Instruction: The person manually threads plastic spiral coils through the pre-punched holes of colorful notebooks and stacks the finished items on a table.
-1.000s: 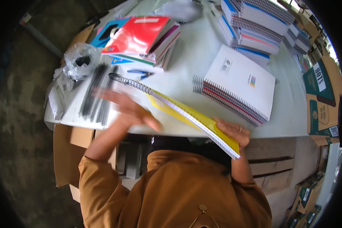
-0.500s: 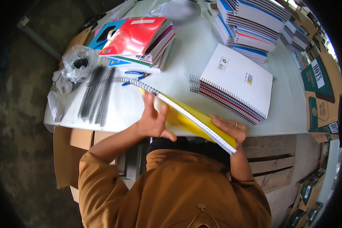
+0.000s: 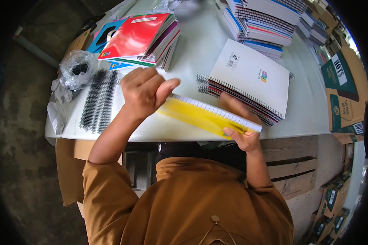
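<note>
Notebook (image 3: 192, 115), yellow cover showing, runs slantwise from left hand (image 3: 145, 90) to right hand (image 3: 247, 136) over the tabletop (image 3: 200, 53). Right hand's got its end pinched, thumb on the yellow; left's fingers are curled in, can't tell if they're gripping anything. White-topped spiral stack (image 3: 251, 75) sits just past the right hand, dark coils (image 3: 98, 102) off left.

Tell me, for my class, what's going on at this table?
Someone in a brown top is handling a notebook with a yellow cover. The right hand grips one end of it; the left hand, fingers curled, is at the other end, though whether it holds anything is hidden. On the white table, loose dark coils lie to the left and a pile of white-covered spiral notebooks to the right.
</note>
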